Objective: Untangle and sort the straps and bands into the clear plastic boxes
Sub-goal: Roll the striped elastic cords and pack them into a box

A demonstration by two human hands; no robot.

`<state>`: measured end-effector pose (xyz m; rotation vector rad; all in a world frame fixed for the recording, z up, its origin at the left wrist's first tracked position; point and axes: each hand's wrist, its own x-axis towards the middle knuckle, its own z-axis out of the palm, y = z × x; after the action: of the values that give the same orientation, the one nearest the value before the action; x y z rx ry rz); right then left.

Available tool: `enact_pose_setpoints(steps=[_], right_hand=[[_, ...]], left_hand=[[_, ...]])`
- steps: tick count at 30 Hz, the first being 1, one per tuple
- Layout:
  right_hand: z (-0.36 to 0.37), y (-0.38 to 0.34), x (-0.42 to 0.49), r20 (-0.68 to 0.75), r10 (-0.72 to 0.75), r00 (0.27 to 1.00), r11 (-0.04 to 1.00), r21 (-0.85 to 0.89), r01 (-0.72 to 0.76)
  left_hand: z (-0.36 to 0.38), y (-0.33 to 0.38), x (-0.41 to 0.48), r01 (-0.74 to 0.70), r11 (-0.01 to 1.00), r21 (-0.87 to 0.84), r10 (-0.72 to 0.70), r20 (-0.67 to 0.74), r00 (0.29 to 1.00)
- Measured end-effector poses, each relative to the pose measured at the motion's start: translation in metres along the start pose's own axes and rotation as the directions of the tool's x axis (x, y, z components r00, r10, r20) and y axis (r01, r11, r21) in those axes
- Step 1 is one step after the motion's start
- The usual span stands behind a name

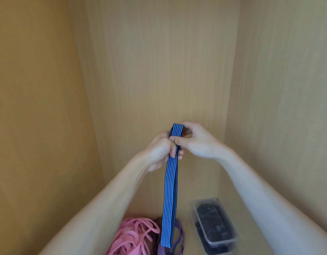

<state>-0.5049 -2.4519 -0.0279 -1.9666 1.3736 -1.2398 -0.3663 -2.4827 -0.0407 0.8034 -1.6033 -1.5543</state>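
The left hand (159,149) and right hand (198,142) are gripping a blue white-striped elastic strap (170,199), hanging toward six o'clock above pink rubber bands (133,236).

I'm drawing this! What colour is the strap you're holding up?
The strap is blue with thin white and dark lengthwise stripes; head view.

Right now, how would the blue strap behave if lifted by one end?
Probably floppy: the strap hangs limp below the left hand and right hand. Likely light: a pinch holds its top. Its fabric surface probably resists slipping.
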Motion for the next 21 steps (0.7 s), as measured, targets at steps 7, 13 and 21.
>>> enact_pose_setpoints(steps=[7, 13, 21], right_hand=[[0.0, 0.007, 0.007, -0.113, -0.008, 0.994, 0.998, 0.057, 0.015], [-0.004, 0.005, 0.01, -0.2, 0.015, 0.98, 0.995, 0.099, 0.005], [-0.002, 0.011, 0.012, -0.213, 0.055, 0.975, 0.989, 0.143, -0.025]], left_hand=[[-0.007, -0.008, 0.008, -0.045, 0.998, -0.046, 0.047, 0.053, 0.997], [-0.01, -0.017, 0.008, 0.055, 0.997, -0.06, -0.044, 0.183, 0.982], [-0.007, -0.019, 0.008, 0.117, 0.988, -0.101, -0.094, 0.216, 0.972]])
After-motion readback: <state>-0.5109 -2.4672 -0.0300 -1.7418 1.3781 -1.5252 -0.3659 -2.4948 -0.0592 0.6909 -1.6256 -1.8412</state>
